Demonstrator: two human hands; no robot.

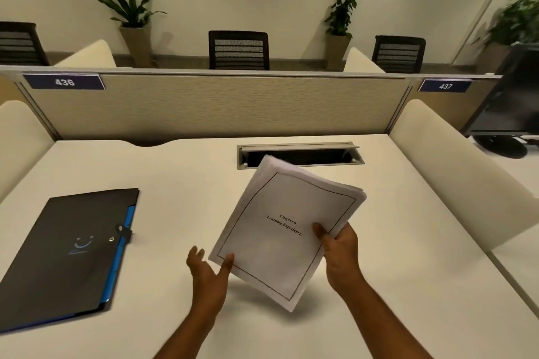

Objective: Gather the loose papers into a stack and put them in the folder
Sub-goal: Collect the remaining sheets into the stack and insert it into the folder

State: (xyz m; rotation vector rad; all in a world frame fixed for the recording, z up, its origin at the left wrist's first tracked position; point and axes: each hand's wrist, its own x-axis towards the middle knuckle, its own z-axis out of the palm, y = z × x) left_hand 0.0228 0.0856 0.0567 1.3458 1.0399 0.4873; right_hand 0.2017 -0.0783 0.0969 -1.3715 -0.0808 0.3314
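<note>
A stack of white papers [280, 230] with a bordered title page on top is held tilted above the white desk [408, 242]. My right hand [339, 253] grips the stack's right edge, thumb on top. At the stack's lower left corner is my left hand [208, 268], fingers spread and thumb touching the edge. A black folder [67, 253] with blue inner edges and a button clasp lies closed on the desk at the left, apart from both hands.
A cable slot [300, 154] with a raised lid sits in the desk just behind the papers. A beige partition [218, 108] closes the back. Cream side dividers [455, 166] stand left and right. A dark monitor [510, 102] is at the far right.
</note>
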